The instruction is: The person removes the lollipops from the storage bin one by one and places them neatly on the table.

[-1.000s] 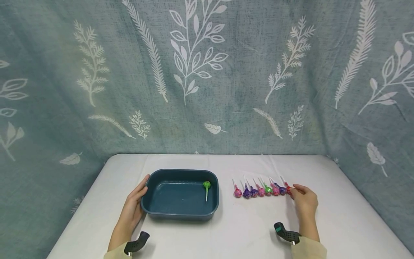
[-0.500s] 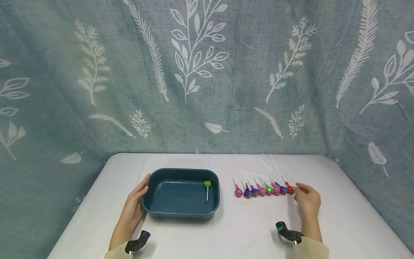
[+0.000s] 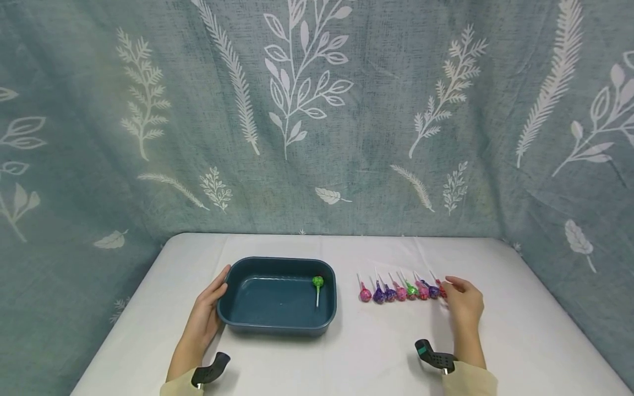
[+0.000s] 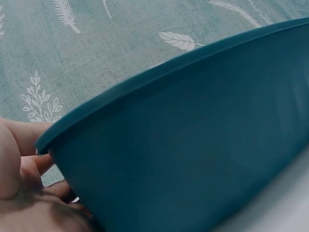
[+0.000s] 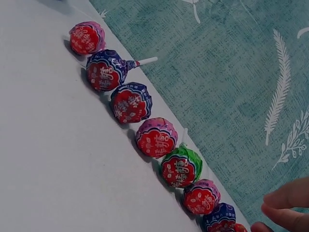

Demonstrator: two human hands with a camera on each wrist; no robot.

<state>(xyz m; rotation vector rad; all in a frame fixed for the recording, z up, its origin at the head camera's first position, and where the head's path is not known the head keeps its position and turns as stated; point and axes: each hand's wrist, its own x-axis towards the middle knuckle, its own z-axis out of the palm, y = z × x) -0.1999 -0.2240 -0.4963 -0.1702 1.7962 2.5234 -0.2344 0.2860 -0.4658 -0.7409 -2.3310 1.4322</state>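
Observation:
In the head view my left hand [image 3: 204,313] lies along the left wall of a dark teal basin [image 3: 277,332], its fingers straight against the outside. The left wrist view shows fingertips at the rim [image 4: 145,79]. Inside the basin, near its right wall, lies a green lollipop [image 3: 317,281]. My right hand [image 3: 465,301] is at the right end of a row of lollipops, by a red lollipop [image 3: 443,290] that its fingertips partly cover. The right wrist view has its fingers [image 5: 289,195] slightly apart beside that lollipop, with a gap to the thumb; contact is unclear.
The row runs left from there: a blue lollipop [image 3: 433,291], a pink lollipop [image 3: 422,292], a green one, then several more in pink and purple, sticks pointing away. A white cloth covers the table [image 3: 366,352]. A patterned curtain [image 3: 317,137] hangs behind.
My right hand shifted slightly right off the red lollipop, then came back left and partly covers it again. My left hand and the basin stay put.

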